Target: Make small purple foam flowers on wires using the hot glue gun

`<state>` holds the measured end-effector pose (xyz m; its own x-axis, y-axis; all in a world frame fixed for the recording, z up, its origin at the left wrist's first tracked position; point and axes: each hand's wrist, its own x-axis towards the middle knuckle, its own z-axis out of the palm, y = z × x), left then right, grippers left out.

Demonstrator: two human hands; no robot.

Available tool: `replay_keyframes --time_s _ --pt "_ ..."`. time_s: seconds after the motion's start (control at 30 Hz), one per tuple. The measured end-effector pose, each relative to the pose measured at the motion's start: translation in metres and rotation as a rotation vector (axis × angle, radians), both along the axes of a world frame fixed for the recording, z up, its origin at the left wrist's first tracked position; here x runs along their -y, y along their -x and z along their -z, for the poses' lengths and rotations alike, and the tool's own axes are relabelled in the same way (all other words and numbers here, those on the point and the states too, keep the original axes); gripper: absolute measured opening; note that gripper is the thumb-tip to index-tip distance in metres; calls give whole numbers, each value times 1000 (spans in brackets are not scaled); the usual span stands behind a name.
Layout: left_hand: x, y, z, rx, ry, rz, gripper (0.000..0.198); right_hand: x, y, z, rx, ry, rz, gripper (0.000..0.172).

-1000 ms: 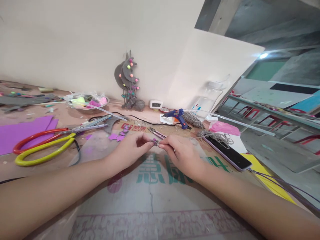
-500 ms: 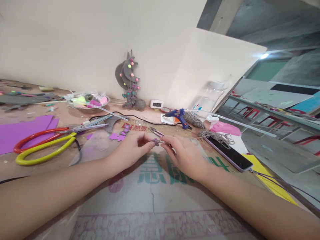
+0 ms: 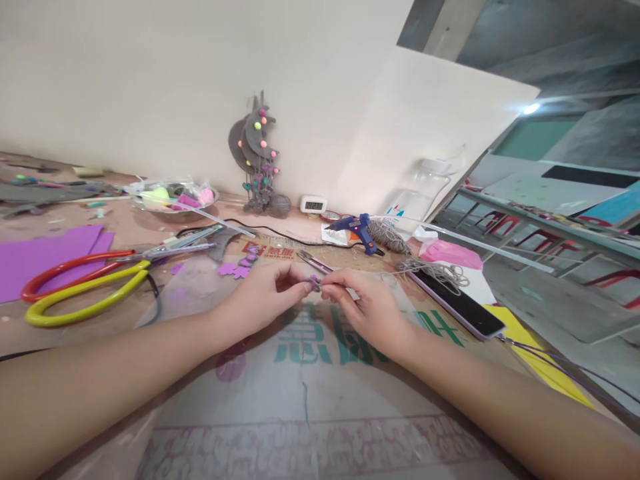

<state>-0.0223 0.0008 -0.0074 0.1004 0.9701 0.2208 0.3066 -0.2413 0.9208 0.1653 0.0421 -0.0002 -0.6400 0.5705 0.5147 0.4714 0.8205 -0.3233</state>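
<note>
right hand (image 3: 370,307) is drawing nearer the small purple-grey piece (image 3: 315,283) since the earlier frame
left hand (image 3: 265,293) is pinching it just beside the right, whose grip isn't showing clearly; being tiny, it could be slipping if that pinch loosens.

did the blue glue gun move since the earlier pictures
No, not visibly: the blue glue gun lies just right of the white clock, as before. Both shift together slightly in the frame, suggesting camera movement.
</note>
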Motion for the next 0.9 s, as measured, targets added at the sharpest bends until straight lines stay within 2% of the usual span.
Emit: replay_keyframes --time_s 0.3,0.6,0.8,0.9 --pt "2 2 -3 10 -14 96 17 1 0 4 13 -1 -52 12" --pt "2 0 -5 11 -3 77 18 2 -2 6 22 -178 -80 8" --pt "1 2 -3 40 24 83 14 -2 -5 10 -23 -247 -57 21" --pt "1 2 -1 43 24 75 13 -5 -5 9 3 -274 -36 15"
